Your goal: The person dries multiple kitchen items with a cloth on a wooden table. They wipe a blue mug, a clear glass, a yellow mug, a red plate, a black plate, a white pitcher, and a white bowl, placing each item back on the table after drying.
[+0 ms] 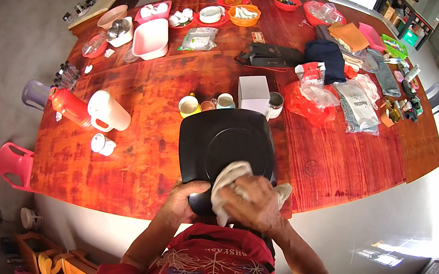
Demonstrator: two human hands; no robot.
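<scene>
A large black square plate (226,132) with rounded corners and a faint round ridge is tilted up in front of me at the table's near edge. My left hand (182,200) is closed on its lower left edge, thumb lying on the black face. Bunched in my right hand (256,203) is an off-white cloth (228,182), pressed against the plate's lower right part; the fingers are slightly blurred. Just beyond the plate's far edge stand a yellow mug (189,106), a pale cup (225,101), a white box (253,92) and a grey-white mug (275,105).
On the reddish wooden table (124,179), a red flask (71,107), a white jug (109,112) and a white mug (103,144) stand left. Basins, including a pink one (151,38), sit farther back. Plastic bags (312,103) and folded cloths (326,60) lie right. A pink chair (16,166) stands left.
</scene>
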